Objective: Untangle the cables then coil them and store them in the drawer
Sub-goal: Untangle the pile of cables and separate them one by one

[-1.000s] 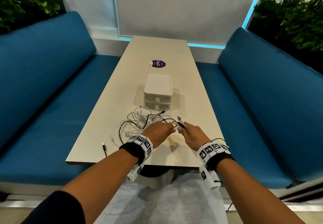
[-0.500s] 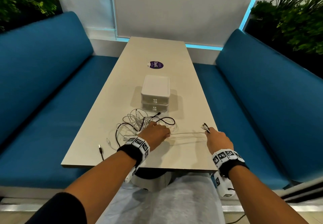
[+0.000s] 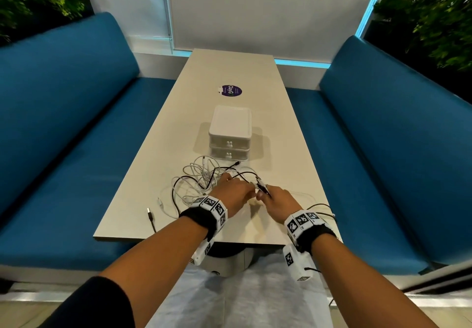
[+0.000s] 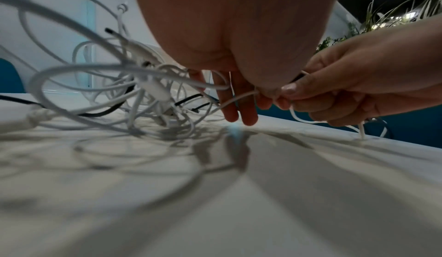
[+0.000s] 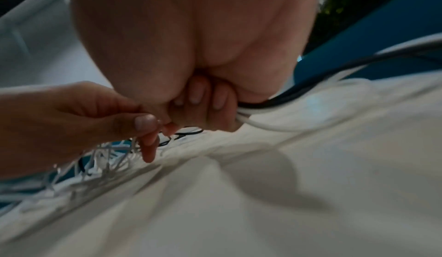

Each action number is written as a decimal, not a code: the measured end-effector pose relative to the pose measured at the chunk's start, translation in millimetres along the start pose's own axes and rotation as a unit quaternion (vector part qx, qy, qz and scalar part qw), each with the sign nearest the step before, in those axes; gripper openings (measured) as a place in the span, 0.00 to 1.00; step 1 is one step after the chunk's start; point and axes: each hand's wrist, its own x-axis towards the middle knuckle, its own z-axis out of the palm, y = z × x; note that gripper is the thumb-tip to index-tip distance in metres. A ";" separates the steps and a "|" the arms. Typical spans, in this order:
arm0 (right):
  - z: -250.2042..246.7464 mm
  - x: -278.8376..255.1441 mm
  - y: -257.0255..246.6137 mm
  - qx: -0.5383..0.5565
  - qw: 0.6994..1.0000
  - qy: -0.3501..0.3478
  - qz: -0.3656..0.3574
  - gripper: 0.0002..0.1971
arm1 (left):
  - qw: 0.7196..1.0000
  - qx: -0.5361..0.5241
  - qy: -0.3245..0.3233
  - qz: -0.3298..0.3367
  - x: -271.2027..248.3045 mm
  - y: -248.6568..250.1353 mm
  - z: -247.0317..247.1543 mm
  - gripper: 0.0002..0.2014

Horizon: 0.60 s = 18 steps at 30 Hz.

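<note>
A thin white cable (image 4: 241, 98), judged light, limp and snag-prone, is pinched by both hands (image 3: 236, 191) (image 3: 277, 200) meeting beside the tangle (image 3: 204, 179) on the bench (image 3: 268, 148); best gripped near its plug.

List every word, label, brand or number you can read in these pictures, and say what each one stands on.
"ClayG": large white word on the round purple sticker on the table; it reads sideways from the head view.
Smaller print on the same sticker: too small to read.
Wrist bands: black-and-white square code patterns only, no words.
White drawer box: no visible text.
Both wrist views: no text.
</note>
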 end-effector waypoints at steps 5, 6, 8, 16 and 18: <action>-16.4 -1.1 18.1 -0.067 0.997 0.019 0.030 0.09 | 1.000 0.008 -0.008 -0.006 -0.6 -5.7 -0.4 0.06; -20.6 -1.8 21.9 -0.079 0.996 0.022 0.038 0.09 | 1.000 0.008 -0.009 -0.001 -0.2 -6.3 -0.5 0.06; -28.4 -3.6 29.2 -0.099 0.993 0.022 0.056 0.10 | 1.000 0.022 -0.004 0.005 1.2 -6.1 -0.5 0.06; -38.1 -4.9 50.5 -0.093 0.990 0.007 0.103 0.12 | 0.997 0.071 0.011 0.025 3.8 0.7 0.5 0.09; -36.0 -4.1 54.1 -0.108 0.987 0.019 0.122 0.13 | 0.996 0.078 0.021 0.028 2.1 -0.1 0.7 0.10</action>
